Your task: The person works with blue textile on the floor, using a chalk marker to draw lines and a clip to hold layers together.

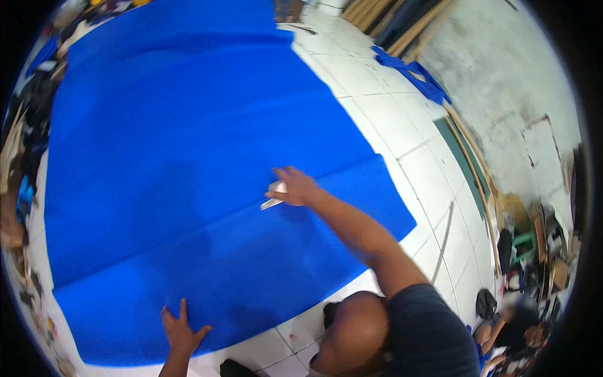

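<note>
A large bright blue cloth (pixel 188 119) lies spread over the floor, with a straight crease or overlapping edge running across its near part from lower left to upper right. My left hand (pixel 182 333) rests near the cloth's front edge, fingers spread apart. Farther out, my right hand (pixel 295 187) is closed around a small whitish flat piece with a pointed end (pixel 271 203), low over the cloth beside that crease. The fingers cover part of the piece, so its exact kind cannot be made out.
White floor tiles (pixel 370 119) border the cloth. Long wooden poles (pixel 474 163) and a dark green panel (pixel 461 157) lie along the right wall. Another person (pixel 512 330) sits at lower right near a green stool (pixel 523 247). Mixed clutter (pixel 25 188) lines the left side.
</note>
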Available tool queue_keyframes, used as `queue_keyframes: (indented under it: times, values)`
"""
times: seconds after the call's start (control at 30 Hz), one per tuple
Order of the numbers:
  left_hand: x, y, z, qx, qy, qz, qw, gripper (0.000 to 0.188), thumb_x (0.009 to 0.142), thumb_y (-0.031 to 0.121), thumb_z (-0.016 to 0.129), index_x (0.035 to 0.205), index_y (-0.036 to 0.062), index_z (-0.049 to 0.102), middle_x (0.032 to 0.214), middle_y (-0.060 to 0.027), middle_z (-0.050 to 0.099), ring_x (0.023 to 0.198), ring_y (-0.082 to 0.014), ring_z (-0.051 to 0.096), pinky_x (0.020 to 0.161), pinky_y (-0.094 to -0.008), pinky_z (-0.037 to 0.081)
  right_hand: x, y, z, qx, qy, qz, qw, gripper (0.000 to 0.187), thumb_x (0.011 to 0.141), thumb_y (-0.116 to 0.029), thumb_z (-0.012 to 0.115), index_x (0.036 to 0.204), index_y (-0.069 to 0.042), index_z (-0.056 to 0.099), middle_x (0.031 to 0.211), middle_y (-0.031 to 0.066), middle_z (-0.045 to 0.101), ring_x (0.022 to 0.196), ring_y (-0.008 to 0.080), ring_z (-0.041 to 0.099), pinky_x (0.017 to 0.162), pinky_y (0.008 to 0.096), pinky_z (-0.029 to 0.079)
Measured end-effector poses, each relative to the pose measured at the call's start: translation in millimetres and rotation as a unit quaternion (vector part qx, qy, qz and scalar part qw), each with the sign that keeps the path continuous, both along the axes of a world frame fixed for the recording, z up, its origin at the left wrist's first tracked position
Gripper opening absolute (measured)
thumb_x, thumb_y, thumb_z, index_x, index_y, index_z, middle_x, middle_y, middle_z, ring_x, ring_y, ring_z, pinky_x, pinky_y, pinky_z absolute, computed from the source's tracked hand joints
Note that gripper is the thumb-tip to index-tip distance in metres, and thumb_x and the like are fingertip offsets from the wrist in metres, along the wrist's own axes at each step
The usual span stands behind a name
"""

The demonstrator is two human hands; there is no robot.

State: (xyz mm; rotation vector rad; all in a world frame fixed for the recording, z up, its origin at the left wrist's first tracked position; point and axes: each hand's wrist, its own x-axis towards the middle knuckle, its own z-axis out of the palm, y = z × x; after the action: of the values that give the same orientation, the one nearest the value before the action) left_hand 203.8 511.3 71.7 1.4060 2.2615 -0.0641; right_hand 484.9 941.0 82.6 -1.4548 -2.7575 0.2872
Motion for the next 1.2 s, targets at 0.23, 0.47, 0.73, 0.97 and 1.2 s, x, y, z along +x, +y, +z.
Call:
queue_keyframes:
  times: [0.23,0.47,0.73,0.97,1.2]
  values:
    - [-7,2,10,-0.076,0.001,0.023,0.997,0.117,0.055,0.056,0.083,0.147,0.018,0.022,0.137,-0.0418,0.016,0.13,-0.0543,0.019,0.105,-0.0578,0.026,-16,-1,-28,-0.098,0.099,0.012,0.99,0.052,0.085,-0.05,0.051,0.108,-0.005,0.058,0.106,0.0193,0.06,0.102,0.036,0.058,0.088,0.0457,0.046]
    - [1,3,-8,-0.07,0.037,0.0,0.997,0.119,0.053,0.049,0.086,0.147,0.0177,0.019,0.135,-0.039,0.02,0.126,-0.0546,0.024,0.103,-0.0585,0.029,-14,23,-23,-0.05,0.374,-0.189,0.907,0.05,0.095,-0.047,0.043,0.079,-0.002,0.058,0.09,0.0177,0.061,0.086,0.0336,0.058,0.074,0.0432,0.045]
    - [1,7,-2,-0.032,0.028,0.031,0.999,0.114,0.057,0.038,0.087,0.148,0.0236,0.02,0.139,-0.0381,0.02,0.128,-0.0528,0.025,0.105,-0.056,0.03,169,-60,34,-0.155,0.359,-0.365,0.845,0.062,0.082,-0.061,0.059,0.092,0.0,0.061,0.083,0.0141,0.063,0.078,0.0232,0.06,0.072,0.036,0.047]
    - [8,3,-1,-0.012,0.008,0.037,0.999,0.108,0.061,0.036,0.085,0.148,0.0238,0.022,0.139,-0.0369,0.021,0.129,-0.0523,0.025,0.105,-0.0549,0.03,343,-302,-32,-0.288,0.324,-0.632,0.642,0.056,0.085,-0.055,0.06,0.089,0.0,0.058,0.069,0.0055,0.058,0.054,0.0129,0.052,0.048,0.0265,0.041]
    - [5,-6,-3,0.021,0.013,0.027,0.999,0.106,0.061,0.034,0.085,0.148,0.0245,0.023,0.141,-0.0363,0.02,0.131,-0.0513,0.023,0.107,-0.0534,0.028,310,-341,-39,-0.299,0.452,-0.671,0.505,0.046,0.091,-0.037,0.06,0.111,0.004,0.059,0.098,0.0114,0.062,0.078,0.0172,0.062,0.065,0.029,0.047]
